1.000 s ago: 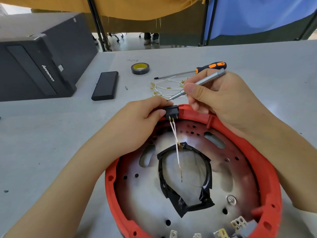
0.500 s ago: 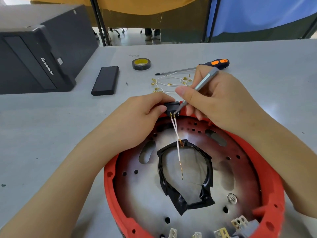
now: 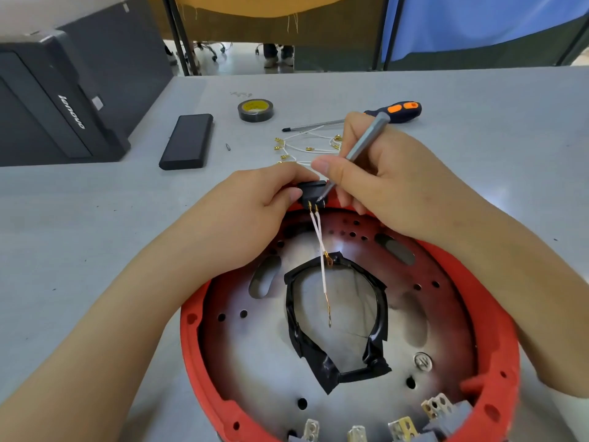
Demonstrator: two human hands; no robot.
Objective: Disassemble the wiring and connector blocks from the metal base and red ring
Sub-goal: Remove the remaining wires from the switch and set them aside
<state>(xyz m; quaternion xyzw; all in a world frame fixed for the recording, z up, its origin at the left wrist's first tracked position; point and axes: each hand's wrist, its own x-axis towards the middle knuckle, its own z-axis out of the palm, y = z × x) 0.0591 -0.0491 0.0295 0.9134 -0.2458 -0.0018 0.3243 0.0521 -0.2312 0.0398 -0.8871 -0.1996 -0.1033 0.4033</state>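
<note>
While "lenovo" marks the black case (image 3: 63, 100), hands grip connector block (image 3: 314, 193) and screwdriver (image 3: 360, 148).

A single head-worn wide-angle camera is supplying the only view. It is looking forward and steeply down from close above the grey table (image 3: 79, 218), with straight edges bowing toward the frame borders. The red ring (image 3: 497, 301) is filling the lower centre and running out of the bottom edge. Both forearms are entering from the lower corners. The far table edge is crossing the upper frame, with floor beyond. No second view is available for overlap.
</note>
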